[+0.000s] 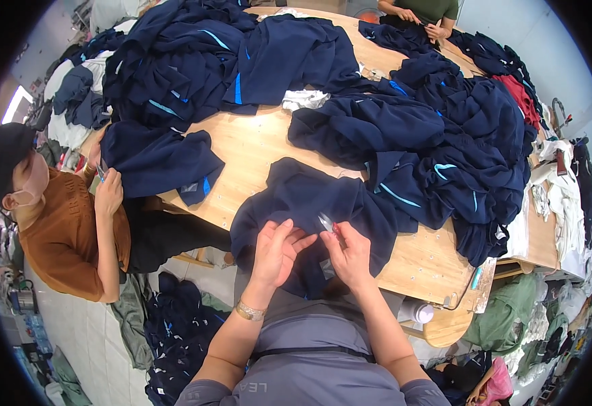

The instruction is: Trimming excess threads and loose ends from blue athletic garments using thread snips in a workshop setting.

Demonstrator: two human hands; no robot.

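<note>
A dark navy garment (370,210) lies bunched over the near table edge and my lap, with a small light label patch low on it. My right hand (349,256) is closed around small thread snips (326,222). Their pale pointed blades aim up and left, and a bit of red shows at the grip. Just left of the blades, my left hand (276,256) is held palm up over the garment, fingers apart. No object can be made out in it. A metal-band watch circles my left wrist.
Heaps of navy garments (174,74) with light-blue trim cover much of the wooden table (242,145). On the left, a person in brown (73,230) works on a navy piece with snips. Another person's hands (423,24) are at the far side. A white lidded container (416,311) stands below the near edge.
</note>
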